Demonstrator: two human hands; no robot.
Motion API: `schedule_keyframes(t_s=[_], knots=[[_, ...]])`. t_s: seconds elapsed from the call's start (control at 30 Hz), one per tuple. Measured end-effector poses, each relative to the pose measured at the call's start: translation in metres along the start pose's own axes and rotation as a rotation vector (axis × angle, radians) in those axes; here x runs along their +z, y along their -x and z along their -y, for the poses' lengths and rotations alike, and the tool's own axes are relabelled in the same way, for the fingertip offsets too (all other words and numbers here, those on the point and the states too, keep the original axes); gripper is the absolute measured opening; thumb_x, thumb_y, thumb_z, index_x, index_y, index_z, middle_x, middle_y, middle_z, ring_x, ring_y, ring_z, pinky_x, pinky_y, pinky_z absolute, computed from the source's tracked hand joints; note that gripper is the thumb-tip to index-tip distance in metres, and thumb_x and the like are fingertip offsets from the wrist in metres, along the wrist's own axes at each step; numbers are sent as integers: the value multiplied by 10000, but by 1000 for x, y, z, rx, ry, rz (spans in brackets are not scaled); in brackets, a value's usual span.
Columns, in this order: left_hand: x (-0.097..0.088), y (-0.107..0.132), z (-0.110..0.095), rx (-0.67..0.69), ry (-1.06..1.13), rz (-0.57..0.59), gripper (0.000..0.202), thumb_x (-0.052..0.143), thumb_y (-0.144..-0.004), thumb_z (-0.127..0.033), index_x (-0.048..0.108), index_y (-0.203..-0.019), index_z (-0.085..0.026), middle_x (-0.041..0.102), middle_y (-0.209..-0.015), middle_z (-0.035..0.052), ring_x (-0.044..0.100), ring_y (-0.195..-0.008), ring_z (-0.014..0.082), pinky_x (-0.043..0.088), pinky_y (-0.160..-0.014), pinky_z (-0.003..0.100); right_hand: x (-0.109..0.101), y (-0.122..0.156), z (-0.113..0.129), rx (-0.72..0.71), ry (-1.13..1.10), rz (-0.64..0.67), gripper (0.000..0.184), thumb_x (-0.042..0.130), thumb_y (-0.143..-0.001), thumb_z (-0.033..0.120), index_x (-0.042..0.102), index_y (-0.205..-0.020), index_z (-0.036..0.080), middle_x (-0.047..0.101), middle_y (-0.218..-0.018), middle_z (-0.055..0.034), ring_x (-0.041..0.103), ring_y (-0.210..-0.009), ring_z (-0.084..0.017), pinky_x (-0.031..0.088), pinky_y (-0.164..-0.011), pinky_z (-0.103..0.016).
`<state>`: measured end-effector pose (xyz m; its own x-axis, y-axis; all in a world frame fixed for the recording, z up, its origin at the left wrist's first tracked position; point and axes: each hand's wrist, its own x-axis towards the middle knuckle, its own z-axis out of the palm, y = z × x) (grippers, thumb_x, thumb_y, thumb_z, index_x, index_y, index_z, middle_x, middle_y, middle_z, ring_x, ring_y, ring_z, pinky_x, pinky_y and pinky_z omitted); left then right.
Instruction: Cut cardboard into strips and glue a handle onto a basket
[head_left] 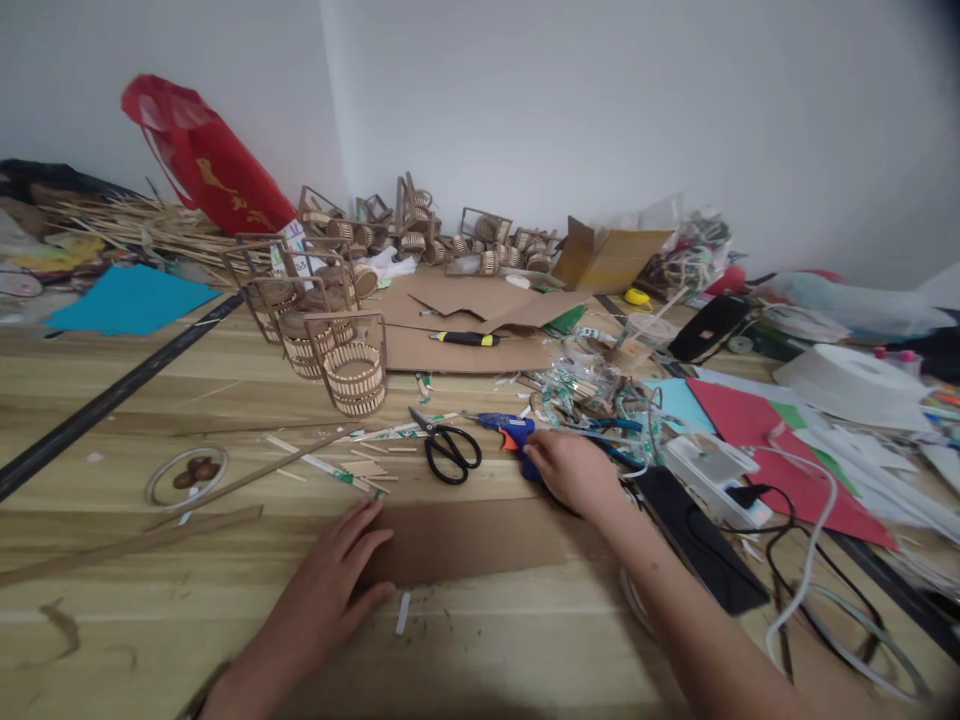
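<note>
My left hand (341, 565) lies with fingers spread on the left end of a brown cardboard strip (469, 540). At the strip's far right, my right hand (574, 465) is closed around the handle of a blue hot glue gun (517, 430), whose nozzle points left. Black-handled scissors (450, 450) lie between the hands, just beyond the cardboard. Short wooden sticks (367, 468) are scattered near my left fingertips. Farther back on the left stand several small stick-sided baskets with tall handles, the nearest basket (354, 380) being upright.
A yellow-black utility knife (465, 339) rests on cardboard sheets (405, 345). Right of my arm are a black phone-like slab (701, 540), a white power strip (716, 480) and looping cables (806, 560). A ring (161, 480) surrounds brown balls at left. More baskets (412, 240) line the wall.
</note>
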<state>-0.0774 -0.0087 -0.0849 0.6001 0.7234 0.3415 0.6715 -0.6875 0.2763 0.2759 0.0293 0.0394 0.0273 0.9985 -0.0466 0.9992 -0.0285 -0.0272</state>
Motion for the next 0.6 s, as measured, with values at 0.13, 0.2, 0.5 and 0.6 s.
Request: schedule_keyframes(t_s=[0.13, 0.2, 0.5, 0.6], knots=[[-1, -1, -1, 38, -42, -23, 360, 615, -954, -408, 653, -1255, -215, 569, -1467, 158, 578, -1320, 339, 560, -1020, 498, -7, -13, -23, 115, 13, -43, 299, 462, -1015, 272, 737, -1092, 183, 781, -1078, -128, 720, -984, -253, 449, -734, -293], [-2, -1, -1, 56, -62, -35, 360, 611, -956, -418, 651, -1246, -209, 584, -1449, 165, 596, -1299, 339, 574, -999, 492, -9, -15, -36, 187, 23, -61, 310, 451, -1012, 268, 738, -1092, 180, 780, -1079, -143, 726, -967, -264, 446, -707, -300], [7, 3, 2, 33, -30, -60, 374, 572, -974, -434, 642, -1285, -239, 554, -1490, 133, 566, -1334, 327, 541, -1045, 480, 0, 6, -86, 350, 27, -65, 292, 467, -990, 245, 752, -1007, 183, 789, -961, -137, 730, -878, -262, 409, -626, -298], [5, 1, 1, 58, -43, -51, 368, 571, -977, -446, 648, -1272, -241, 568, -1476, 132, 587, -1313, 324, 560, -1022, 471, 6, 12, -88, 326, 15, -38, 251, 506, -961, 227, 748, -906, 190, 784, -882, -120, 723, -799, -242, 396, -614, -292]])
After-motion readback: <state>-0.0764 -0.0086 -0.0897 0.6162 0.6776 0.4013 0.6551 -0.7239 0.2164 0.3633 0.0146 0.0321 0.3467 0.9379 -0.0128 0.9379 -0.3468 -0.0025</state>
